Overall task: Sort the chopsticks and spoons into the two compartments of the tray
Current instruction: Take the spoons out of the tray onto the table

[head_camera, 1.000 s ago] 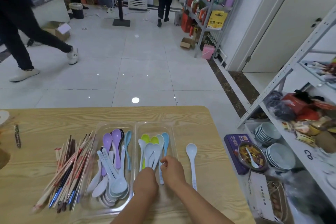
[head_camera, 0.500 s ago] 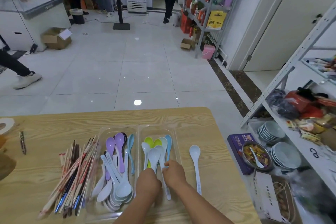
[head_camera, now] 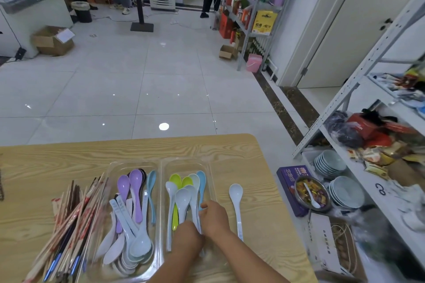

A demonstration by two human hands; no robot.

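1. The right hand (head_camera: 215, 218) sat over the near half of the right compartment of the clear tray (head_camera: 135, 163). Its fingers (head_camera: 204, 207) were curled onto the handles of the right-compartment spoons (head_camera: 182, 197), pinching them.
2. The left hand (head_camera: 188, 238) lay just left of the right hand and nearer the person, touching it, with its back turned up over the same handles. Its fingers were hidden beneath it, so I could not tell whether it gripped anything.
3. Ahead of both hands, the right-compartment spoons fanned away with their bowls at the far end. They were white, pale blue and lime green.
4. Left of the left hand, across the tray's divider, the left-compartment spoons (head_camera: 135, 213) lay in a loose heap of purple, blue and white. Several had their bowls at the near end.
5. Further left, outside the tray, the chopsticks (head_camera: 69, 225) lay in a ragged bundle on the wooden table (head_camera: 69, 158), just beside the tray's left wall.
6. Just right of the right hand, outside the tray, a lone white spoon (head_camera: 236, 200) rested on the table with its bowl at the far end and its handle running alongside the right wrist.
7. Well to the right, past the table's edge, stood a purple box (head_camera: 287, 176) and a metal bowl (head_camera: 310, 193) of coloured sweets. Stacked dishes (head_camera: 331, 163) stood on a low shelf there.
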